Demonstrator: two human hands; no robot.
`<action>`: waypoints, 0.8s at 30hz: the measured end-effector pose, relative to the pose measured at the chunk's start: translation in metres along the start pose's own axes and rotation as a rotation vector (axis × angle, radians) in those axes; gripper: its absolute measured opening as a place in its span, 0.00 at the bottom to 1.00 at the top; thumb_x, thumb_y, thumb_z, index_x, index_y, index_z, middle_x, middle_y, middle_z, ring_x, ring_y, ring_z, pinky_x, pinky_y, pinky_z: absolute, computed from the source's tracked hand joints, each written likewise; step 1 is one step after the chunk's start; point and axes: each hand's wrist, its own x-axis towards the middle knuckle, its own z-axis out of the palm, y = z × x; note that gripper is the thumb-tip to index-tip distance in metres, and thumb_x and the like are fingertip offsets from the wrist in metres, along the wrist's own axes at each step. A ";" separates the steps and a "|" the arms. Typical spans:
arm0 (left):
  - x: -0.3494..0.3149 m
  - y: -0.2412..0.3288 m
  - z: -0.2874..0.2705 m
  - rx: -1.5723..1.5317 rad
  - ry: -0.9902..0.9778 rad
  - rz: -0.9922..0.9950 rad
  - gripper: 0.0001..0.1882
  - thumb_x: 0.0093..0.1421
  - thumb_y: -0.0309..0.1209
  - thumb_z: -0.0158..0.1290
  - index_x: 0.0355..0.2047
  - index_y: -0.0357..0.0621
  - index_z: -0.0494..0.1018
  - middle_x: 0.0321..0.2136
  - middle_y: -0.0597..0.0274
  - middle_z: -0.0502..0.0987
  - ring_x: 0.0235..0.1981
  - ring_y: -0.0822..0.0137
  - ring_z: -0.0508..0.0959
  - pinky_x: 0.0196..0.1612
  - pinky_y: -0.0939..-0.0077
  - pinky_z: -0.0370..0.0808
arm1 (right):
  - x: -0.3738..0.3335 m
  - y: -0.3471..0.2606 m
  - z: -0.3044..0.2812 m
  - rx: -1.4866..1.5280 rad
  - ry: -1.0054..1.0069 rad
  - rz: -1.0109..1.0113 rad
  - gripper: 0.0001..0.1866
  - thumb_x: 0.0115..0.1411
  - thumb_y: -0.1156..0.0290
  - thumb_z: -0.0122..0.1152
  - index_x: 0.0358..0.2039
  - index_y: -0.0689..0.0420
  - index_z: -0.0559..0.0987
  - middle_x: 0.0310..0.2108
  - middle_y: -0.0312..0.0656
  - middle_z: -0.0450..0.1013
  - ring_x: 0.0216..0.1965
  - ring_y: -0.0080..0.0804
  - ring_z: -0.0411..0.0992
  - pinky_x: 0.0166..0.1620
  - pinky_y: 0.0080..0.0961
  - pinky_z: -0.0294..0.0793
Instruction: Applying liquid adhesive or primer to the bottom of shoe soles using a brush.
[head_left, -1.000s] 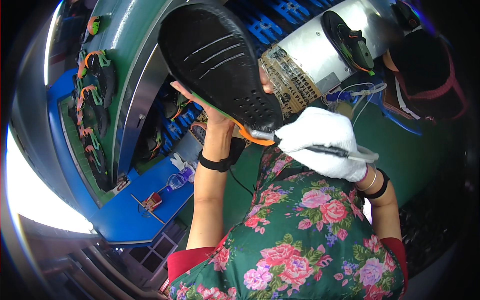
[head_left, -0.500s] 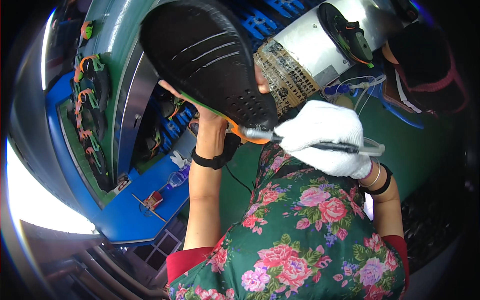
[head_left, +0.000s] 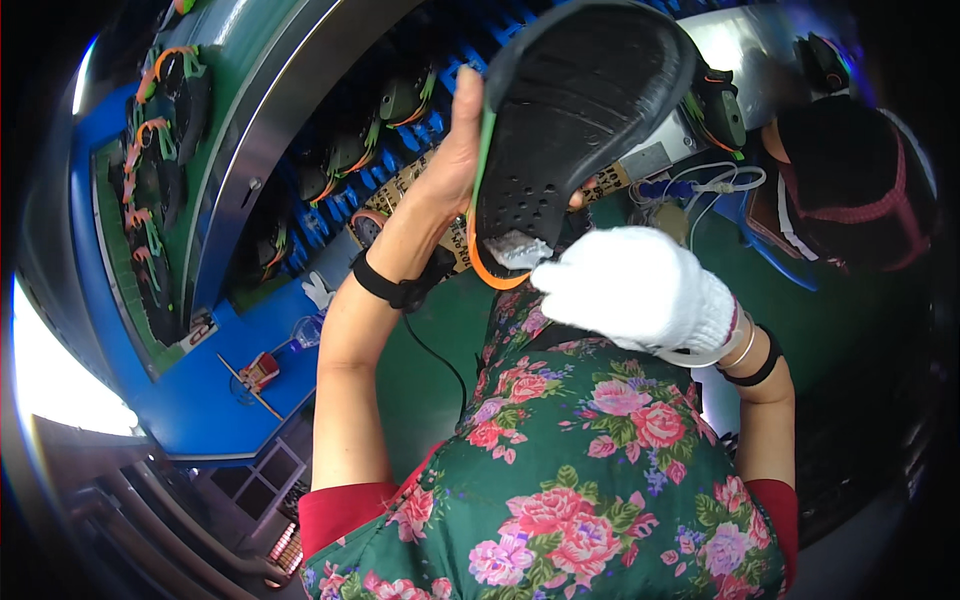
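Note:
My left hand (head_left: 452,172) is wrapped around a large black shoe sole (head_left: 570,110) with a green and orange edge. Its thumb points up along the left side, and fingertips show past the right side. The sole is tilted, its broad end up and its end with small holes toward me. In a white knit glove, my right hand (head_left: 628,290) is closed on a brush whose pale, blurred head (head_left: 517,249) lies against the lower end of the sole. The glove hides most of the handle.
Black shoes with orange and green trim stand on a blue conveyor (head_left: 440,125) and a green shelf (head_left: 150,340) at left. A blue table (head_left: 240,420) carries a bottle (head_left: 306,331) and a small red box (head_left: 262,372). Clear tubing (head_left: 725,180) hangs at right.
The sole has moved right and become more upright, with my left hand shifting along. My right hand has turned, and the brush head is now farther inside the sole's lower end.

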 end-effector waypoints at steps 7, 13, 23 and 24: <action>-0.008 -0.002 -0.003 -0.024 -0.030 -0.089 0.52 0.62 0.75 0.32 0.66 0.39 0.63 0.48 0.43 0.79 0.42 0.54 0.85 0.39 0.56 0.88 | 0.002 0.013 -0.003 0.200 -0.008 -0.044 0.15 0.51 0.72 0.72 0.41 0.49 0.86 0.42 0.39 0.82 0.36 0.40 0.79 0.41 0.32 0.80; -0.005 -0.004 -0.006 0.146 0.160 -0.145 0.47 0.66 0.71 0.32 0.64 0.39 0.66 0.45 0.47 0.81 0.35 0.59 0.86 0.38 0.62 0.88 | 0.017 0.016 -0.009 0.215 -0.215 -0.028 0.13 0.53 0.72 0.70 0.41 0.50 0.86 0.43 0.40 0.83 0.39 0.40 0.80 0.44 0.33 0.79; -0.029 -0.045 -0.025 -0.648 0.147 -0.054 0.35 0.72 0.58 0.35 0.54 0.38 0.74 0.43 0.44 0.82 0.38 0.49 0.84 0.47 0.50 0.83 | 0.033 0.008 -0.018 0.238 0.406 0.542 0.11 0.51 0.82 0.72 0.37 0.64 0.86 0.37 0.49 0.83 0.36 0.34 0.82 0.42 0.28 0.80; -0.033 -0.050 -0.019 -0.628 0.190 -0.050 0.32 0.74 0.54 0.36 0.55 0.37 0.73 0.44 0.44 0.81 0.39 0.50 0.84 0.49 0.50 0.82 | 0.037 0.007 -0.017 0.206 0.409 0.533 0.11 0.51 0.82 0.72 0.37 0.63 0.86 0.37 0.48 0.83 0.37 0.34 0.82 0.42 0.29 0.80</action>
